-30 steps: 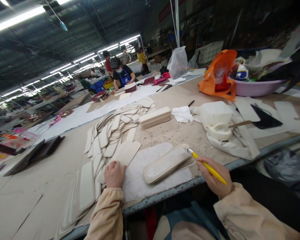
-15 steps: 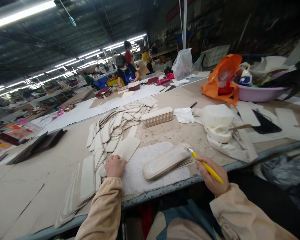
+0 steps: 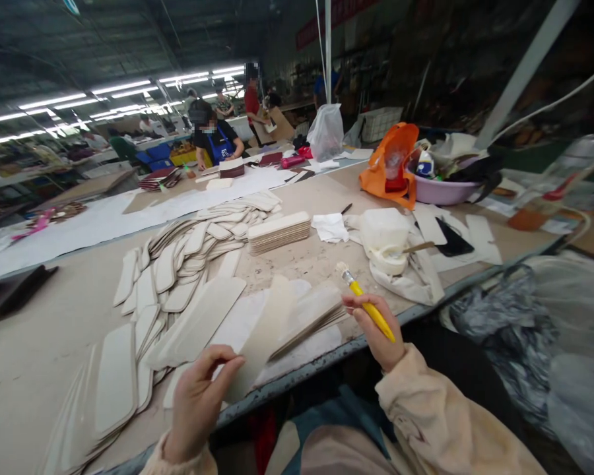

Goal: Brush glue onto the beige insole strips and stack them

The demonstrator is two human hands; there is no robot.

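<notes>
Broadly, a wide tan desk (image 3: 297, 265) fills the scene, with a long white sheet (image 3: 103, 227) laid across its far left part. Beyond that sheet a co-worker in a blue apron (image 3: 222, 146) bends over some pieces. Pale strips with rounded ends lie in a loose pile (image 3: 188, 254) left of the middle, and more are spread in a fan (image 3: 113, 386) at the near left. On the far right sits a purple basin (image 3: 440, 191) of mixed things, an orange bag (image 3: 376, 177) against its left side. Near the front edge, between the two hands, a slanted stack of strips (image 3: 311, 313) rests on white paper. Nearer than the basin stands a white tub (image 3: 383, 227), a roll of tape (image 3: 389, 264) at its near side. The left hand (image 3: 195, 396) pinches a single strip (image 3: 262, 330) by its near end, thumb against finger, tilted over the left part of that stack. The right hand (image 3: 379, 346) grips a yellow brush (image 3: 366, 303), bristles pointing far and left; whether they touch anything is unclear. A crumpled tissue (image 3: 330, 227) lies left of the tub.
</notes>
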